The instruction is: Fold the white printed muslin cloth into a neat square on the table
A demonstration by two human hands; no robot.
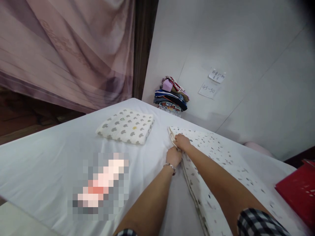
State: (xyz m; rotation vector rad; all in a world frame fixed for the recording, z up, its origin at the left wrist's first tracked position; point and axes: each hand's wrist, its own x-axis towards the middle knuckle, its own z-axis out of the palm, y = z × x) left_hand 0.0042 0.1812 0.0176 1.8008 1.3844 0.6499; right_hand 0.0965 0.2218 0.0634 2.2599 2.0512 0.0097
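Observation:
A white cloth with small dark specks, folded into a long layered strip, lies along the right side of the white-covered table. My right hand is closed on its left edge near the far corner. Just below and touching it, my left hand, with a bracelet at the wrist, is closed on the same edge; its fingertips are partly hidden. Farther left rests a folded white cloth with grey mushroom-like shapes, apart from both hands.
A pixelated patch hides something on the table's left. Folded clothes are stacked beyond the far edge by the wall, which bears paper notes. A red object is at right; a pink curtain hangs at left.

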